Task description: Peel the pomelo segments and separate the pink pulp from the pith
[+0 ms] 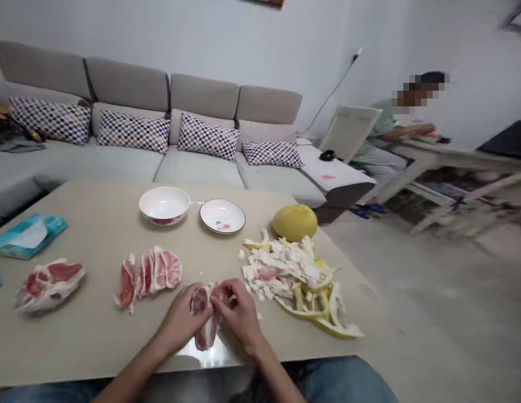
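Near the front edge of the table, my left hand (180, 316) is closed around a pomelo segment (200, 301) with pinkish-red flesh and pale skin. My right hand (241, 313) pinches the segment's right side, its thumb and fingertips meeting my left hand's; what exactly lies between them is partly hidden. Beyond my left hand, several separated pomelo segments (159, 271) lie in a row. A bigger peeled pomelo chunk (50, 285) rests farther left. To the right of my right hand are a heap of white pith (281, 263) and curved yellow peel strips (331, 324).
A whole yellow pomelo (294, 221) sits behind the pith. Toward the table's far side stand a white bowl (164, 204) and a dark-rimmed plate (222, 215). A teal tissue pack (29, 235) lies at left. A sofa (197, 165) runs behind; another person sits at a desk, right.
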Available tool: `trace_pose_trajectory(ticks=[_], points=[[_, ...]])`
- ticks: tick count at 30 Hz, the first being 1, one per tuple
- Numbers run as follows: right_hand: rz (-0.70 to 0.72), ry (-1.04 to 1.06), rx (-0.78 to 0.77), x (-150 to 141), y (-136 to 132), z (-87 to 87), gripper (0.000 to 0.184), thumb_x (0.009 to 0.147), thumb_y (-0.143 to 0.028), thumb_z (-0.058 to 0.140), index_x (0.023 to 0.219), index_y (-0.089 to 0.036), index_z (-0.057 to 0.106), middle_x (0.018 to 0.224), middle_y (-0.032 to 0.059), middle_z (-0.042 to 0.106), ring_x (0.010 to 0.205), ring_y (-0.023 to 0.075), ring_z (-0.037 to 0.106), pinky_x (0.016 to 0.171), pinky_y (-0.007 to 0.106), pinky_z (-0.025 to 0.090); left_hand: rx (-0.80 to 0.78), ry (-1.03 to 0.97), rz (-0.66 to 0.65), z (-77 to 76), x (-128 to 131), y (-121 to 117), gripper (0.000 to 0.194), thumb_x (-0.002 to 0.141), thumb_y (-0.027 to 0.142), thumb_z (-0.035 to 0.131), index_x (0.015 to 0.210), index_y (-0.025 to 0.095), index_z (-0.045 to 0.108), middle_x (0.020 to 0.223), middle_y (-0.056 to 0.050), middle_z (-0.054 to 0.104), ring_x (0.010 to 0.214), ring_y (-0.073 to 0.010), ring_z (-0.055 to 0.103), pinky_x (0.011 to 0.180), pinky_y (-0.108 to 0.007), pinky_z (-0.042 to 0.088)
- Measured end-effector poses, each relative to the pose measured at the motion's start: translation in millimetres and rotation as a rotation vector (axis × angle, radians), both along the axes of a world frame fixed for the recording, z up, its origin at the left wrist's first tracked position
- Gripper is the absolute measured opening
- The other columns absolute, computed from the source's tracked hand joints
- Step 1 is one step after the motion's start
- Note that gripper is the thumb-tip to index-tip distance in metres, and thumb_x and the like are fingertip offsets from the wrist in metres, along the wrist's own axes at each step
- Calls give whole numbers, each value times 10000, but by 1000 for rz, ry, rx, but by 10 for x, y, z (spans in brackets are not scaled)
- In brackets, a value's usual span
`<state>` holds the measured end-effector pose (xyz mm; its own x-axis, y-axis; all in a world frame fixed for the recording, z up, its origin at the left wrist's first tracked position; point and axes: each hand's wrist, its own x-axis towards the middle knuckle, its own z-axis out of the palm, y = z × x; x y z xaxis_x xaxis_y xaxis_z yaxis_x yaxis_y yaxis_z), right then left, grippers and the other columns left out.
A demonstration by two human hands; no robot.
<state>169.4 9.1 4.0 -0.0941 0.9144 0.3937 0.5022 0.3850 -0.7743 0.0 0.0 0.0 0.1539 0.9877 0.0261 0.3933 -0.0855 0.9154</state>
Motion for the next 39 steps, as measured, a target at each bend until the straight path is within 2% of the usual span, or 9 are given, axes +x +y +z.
trace_pose_trajectory(ticks=[6, 14, 18, 21, 25, 29, 32, 35, 39], points=[[30, 8, -22, -26, -63, 38, 178, 812, -160, 625, 983, -204, 645, 877, 41, 624, 776, 169, 588, 690, 277, 483, 13, 6, 3, 32, 7, -52, 435, 753, 246, 629, 1182, 193, 587, 1171, -110, 638, 1119, -265, 573, 1000, -396, 413], [30, 111, -109, -13, -13, 36, 134, 827, -208, 606, 928, -212, 694, 846, 50, 644, 772, 181, 601, 685, 283, 493, 28, 41, -4, 19, 5, -17, 420, 777, 268, 619, 1187, 189, 575, 1164, -118, 628, 1113, -264, 568, 997, -410, 413], [6, 210, -222, 13, 11, 52, 115, 812, -271, 626, 856, -204, 709, 845, 60, 669, 774, 190, 621, 686, 290, 508, 15, 43, -4, 38, 8, -12, 409, 776, 292, 629, 1170, 190, 578, 1158, -120, 625, 1114, -267, 567, 1000, -419, 412], [-2, 320, -360, 60, 80, 18, 172, 789, -335, 649, 828, -174, 694, 758, 58, 682, 657, 179, 631, 631, 299, 525, -8, 45, -4, 49, 4, -4, 403, 774, 293, 627, 1160, 187, 576, 1153, -122, 623, 1102, -268, 579, 980, -421, 433], [54, 445, -541, 155, 164, -46, 315, 761, -455, 671, 851, -153, 663, 687, 52, 686, 603, 184, 658, 622, 324, 554, -26, 44, -7, 32, -5, -6, 420, 767, 289, 628, 1170, 186, 564, 1171, -123, 614, 1115, -264, 577, 978, -414, 438], [119, 467, -615, 212, 190, -17, 378, 733, -505, 691, 877, -157, 661, 736, 56, 698, 648, 186, 673, 680, 342, 558, -18, 41, -5, -6, -9, -4, 424, 763, 289, 631, 1169, 186, 569, 1176, -124, 615, 1125, -274, 570, 990, -425, 426], [174, 414, -611, 209, 202, 74, 360, 726, -465, 713, 929, -169, 681, 758, 44, 696, 681, 182, 658, 688, 327, 543, -8, 42, -6, -37, -11, 3, 426, 767, 294, 629, 1176, 189, 570, 1169, -123, 620, 1119, -277, 571, 985, -426, 429], [193, 329, -559, 177, 227, 165, 365, 635, -320, 802, 967, -198, 712, 825, 31, 689, 757, 181, 624, 728, 301, 506, 10, 49, -4, -58, -12, 10, 449, 765, 291, 633, 1194, 183, 561, 1177, -128, 618, 1126, -277, 566, 993, -425, 422], [156, 282, -503, 113, 272, 209, 252, 633, -228, 773, 881, -205, 733, 851, 21, 664, 767, 164, 582, 740, 279, 471, 21, 56, -6, -63, -10, 20, 452, 764, 301, 637, 1192, 174, 567, 1185, -132, 620, 1133, -277, 564, 1003, -427, 416]])
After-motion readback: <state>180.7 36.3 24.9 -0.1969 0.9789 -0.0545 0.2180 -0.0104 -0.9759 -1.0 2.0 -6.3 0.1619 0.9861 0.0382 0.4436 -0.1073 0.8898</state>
